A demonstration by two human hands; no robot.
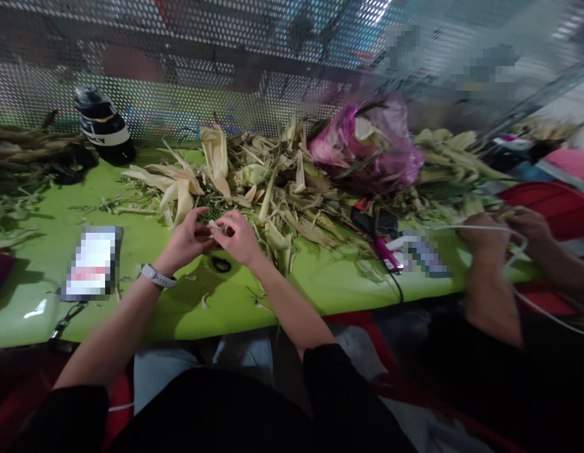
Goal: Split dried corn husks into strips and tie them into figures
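Observation:
My left hand (190,238), with a pale watch (158,277) on its wrist, is over the green table (179,314) with curled fingers near my right hand. Thumb and fingers of my right hand (235,236) are pinched together on a small pale scrap (213,224), too small to name. Whether my left hand grips anything is not clear. Just behind both hands lie green shreds (216,207) and a heap of dry corn husks (296,195). A black loop (221,264) rests on the table below my hands.
A dark bottle (106,129) stands at the back left, a phone (91,263) at the left. A pink plastic bag (367,148) sits behind the husks. To the right are a white cable (485,228), another phone (431,257) and another person's hands (490,233).

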